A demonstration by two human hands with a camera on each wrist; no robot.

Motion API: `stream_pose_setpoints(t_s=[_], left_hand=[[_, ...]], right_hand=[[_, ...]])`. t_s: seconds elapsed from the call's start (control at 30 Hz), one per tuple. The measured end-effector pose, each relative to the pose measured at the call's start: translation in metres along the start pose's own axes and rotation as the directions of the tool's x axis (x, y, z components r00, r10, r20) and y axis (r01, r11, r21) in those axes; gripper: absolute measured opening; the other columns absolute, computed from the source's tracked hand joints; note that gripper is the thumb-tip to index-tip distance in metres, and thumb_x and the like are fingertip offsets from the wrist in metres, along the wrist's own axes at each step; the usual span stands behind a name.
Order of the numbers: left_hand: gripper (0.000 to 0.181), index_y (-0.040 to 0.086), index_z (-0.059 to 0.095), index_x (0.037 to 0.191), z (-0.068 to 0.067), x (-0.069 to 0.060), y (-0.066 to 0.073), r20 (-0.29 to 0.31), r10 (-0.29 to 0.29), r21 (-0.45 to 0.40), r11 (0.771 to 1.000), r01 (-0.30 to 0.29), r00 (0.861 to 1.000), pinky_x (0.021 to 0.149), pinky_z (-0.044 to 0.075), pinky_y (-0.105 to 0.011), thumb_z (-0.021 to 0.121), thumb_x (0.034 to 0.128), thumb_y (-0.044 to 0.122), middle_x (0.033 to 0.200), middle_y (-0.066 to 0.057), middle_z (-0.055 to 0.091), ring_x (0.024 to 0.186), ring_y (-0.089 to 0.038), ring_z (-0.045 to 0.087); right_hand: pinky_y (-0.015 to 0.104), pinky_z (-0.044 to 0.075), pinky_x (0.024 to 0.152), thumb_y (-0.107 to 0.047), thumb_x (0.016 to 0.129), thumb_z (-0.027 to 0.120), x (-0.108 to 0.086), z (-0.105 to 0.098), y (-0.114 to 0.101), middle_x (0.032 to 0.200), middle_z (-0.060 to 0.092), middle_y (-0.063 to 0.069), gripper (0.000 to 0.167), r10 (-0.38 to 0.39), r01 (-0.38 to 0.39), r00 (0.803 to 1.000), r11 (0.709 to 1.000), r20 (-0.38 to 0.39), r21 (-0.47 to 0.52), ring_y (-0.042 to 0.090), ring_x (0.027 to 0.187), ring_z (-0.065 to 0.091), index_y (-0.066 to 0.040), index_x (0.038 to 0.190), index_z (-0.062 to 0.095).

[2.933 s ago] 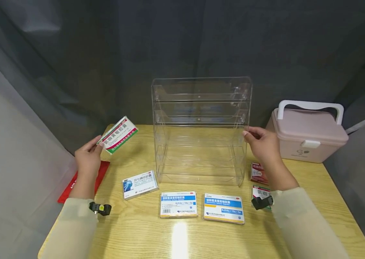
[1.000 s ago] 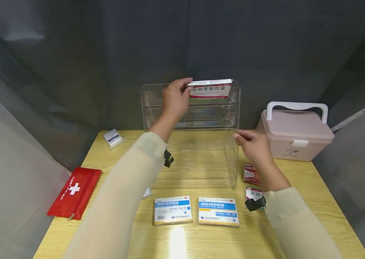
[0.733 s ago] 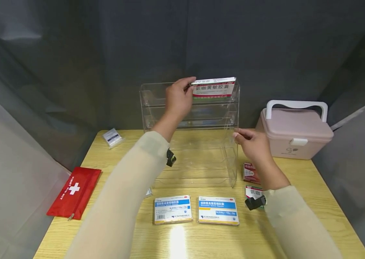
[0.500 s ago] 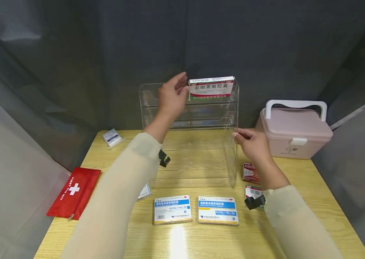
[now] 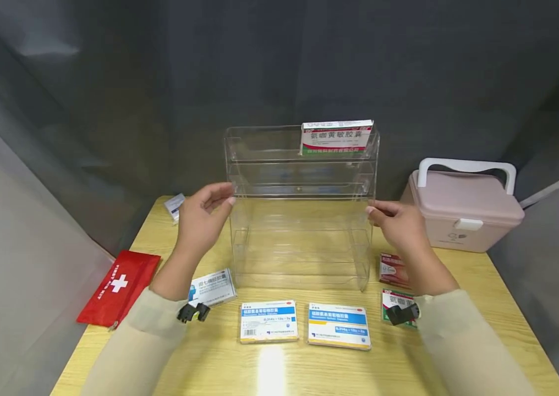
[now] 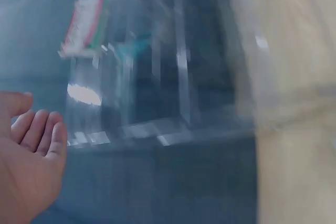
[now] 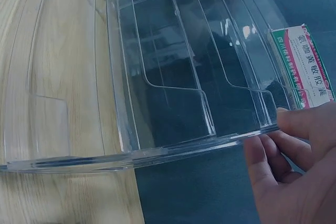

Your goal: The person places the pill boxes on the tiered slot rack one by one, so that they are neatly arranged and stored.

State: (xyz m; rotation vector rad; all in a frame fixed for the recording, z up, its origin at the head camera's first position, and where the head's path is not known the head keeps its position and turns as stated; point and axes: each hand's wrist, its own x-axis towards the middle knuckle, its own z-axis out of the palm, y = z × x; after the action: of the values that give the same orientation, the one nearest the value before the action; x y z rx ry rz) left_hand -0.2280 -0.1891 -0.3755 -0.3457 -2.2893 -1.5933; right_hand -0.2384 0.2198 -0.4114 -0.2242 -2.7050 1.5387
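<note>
Bent fingers (image 6: 59, 136) near a blurred transparent rack (image 6: 181, 66)

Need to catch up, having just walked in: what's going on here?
A person's right grip pinches the side edge of a clear plastic tiered rack. Their left grip, holding nothing, is near the opposite edge; contact is unclear. A white, red and green rectangular medicine box sits in the rack's top tier, toward the right end. Two flat white, blue and yellow boxes lie in front on the pale wooden table.
</note>
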Motion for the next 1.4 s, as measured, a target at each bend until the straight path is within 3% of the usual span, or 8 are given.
stream_pose_setpoints(t_s=[0.13,0.3,0.37,0.5,0.67,0.87,1.03,1.4], left_hand=[[0.036,0.001,0.071,0.138,-0.022,-0.021,-0.033,0.059,-0.118,0.074,0.991,0.113,0.991,0.113,0.059,-0.032,0.075,0.1046,0.013,0.139,-0.016,0.074,0.128,-0.030,0.071],[0.040,0.005,0.069,0.143,-0.038,-0.059,-0.074,0.124,-0.270,0.112,0.960,0.257,0.955,0.110,0.060,-0.026,0.074,0.1055,0.018,0.141,-0.015,0.072,0.129,-0.031,0.070],[0.043,0.005,0.067,0.145,-0.043,-0.076,-0.089,0.146,-0.309,0.140,0.947,0.290,0.940,0.113,0.059,-0.032,0.076,0.1042,0.016,0.144,-0.016,0.071,0.133,-0.034,0.068],[0.062,0.009,0.059,0.155,-0.053,-0.104,-0.115,0.190,-0.353,0.324,0.903,0.281,0.916,0.120,0.053,-0.057,0.083,0.0977,0.015,0.154,-0.016,0.063,0.144,-0.041,0.059],[0.083,0.010,0.051,0.161,-0.065,-0.128,-0.143,0.221,-0.405,0.502,0.827,0.253,0.887,0.123,0.048,-0.063,0.092,0.0900,0.022,0.165,-0.017,0.051,0.151,-0.044,0.050],[0.088,0.005,0.054,0.158,-0.079,-0.144,-0.163,0.223,-0.465,0.566,0.778,0.274,0.857,0.122,0.048,-0.063,0.096,0.0837,0.027,0.161,-0.021,0.053,0.144,-0.044,0.055],[0.089,0.008,0.054,0.159,-0.087,-0.147,-0.172,0.236,-0.481,0.559,0.778,0.287,0.844,0.118,0.054,-0.058,0.096,0.0840,0.032,0.159,-0.018,0.057,0.141,-0.042,0.061],[0.087,0.007,0.055,0.153,-0.088,-0.144,-0.169,0.238,-0.485,0.572,0.770,0.282,0.841,0.122,0.048,-0.061,0.098,0.0812,0.032,0.155,-0.017,0.057,0.137,-0.038,0.056]], right_hand=[[0.060,0.055,0.115,-0.048,0.111,0.061,0.000,-0.007,0.001,0.141,0.073,0.021,0.055,0.033,-0.033,0.999,0.999,0.019,-0.006,0.039,0.129,0.072,-0.016,0.155,0.063],[0.063,0.050,0.121,-0.048,0.111,0.061,-0.001,-0.004,-0.001,0.144,0.071,0.020,0.055,0.060,-0.060,0.998,0.998,0.031,0.013,0.039,0.132,0.069,-0.015,0.156,0.062],[0.062,0.050,0.121,-0.046,0.112,0.061,0.000,-0.001,-0.002,0.143,0.071,0.020,0.053,0.063,-0.063,0.998,0.998,0.031,0.021,0.040,0.132,0.069,-0.015,0.155,0.063],[0.061,0.050,0.121,-0.046,0.111,0.061,0.001,0.001,-0.002,0.145,0.070,0.020,0.054,0.059,-0.060,0.997,0.998,0.040,0.033,0.039,0.133,0.069,-0.015,0.156,0.063],[0.063,0.048,0.123,-0.049,0.111,0.061,0.002,-0.002,0.000,0.149,0.068,0.018,0.056,0.066,-0.069,0.996,0.997,0.055,0.047,0.039,0.135,0.067,-0.018,0.158,0.061],[0.062,0.049,0.121,-0.049,0.111,0.061,0.003,-0.002,0.001,0.146,0.069,0.020,0.057,0.049,-0.051,0.997,0.998,0.059,0.035,0.040,0.132,0.068,-0.017,0.157,0.061],[0.061,0.049,0.123,-0.045,0.112,0.061,0.002,-0.002,0.002,0.147,0.068,0.020,0.056,0.050,-0.053,0.997,0.997,0.061,0.053,0.040,0.133,0.068,-0.014,0.157,0.060],[0.063,0.046,0.124,-0.045,0.111,0.063,0.002,-0.001,0.001,0.151,0.067,0.019,0.055,0.055,-0.059,0.997,0.995,0.049,0.079,0.040,0.135,0.067,-0.014,0.156,0.062]])
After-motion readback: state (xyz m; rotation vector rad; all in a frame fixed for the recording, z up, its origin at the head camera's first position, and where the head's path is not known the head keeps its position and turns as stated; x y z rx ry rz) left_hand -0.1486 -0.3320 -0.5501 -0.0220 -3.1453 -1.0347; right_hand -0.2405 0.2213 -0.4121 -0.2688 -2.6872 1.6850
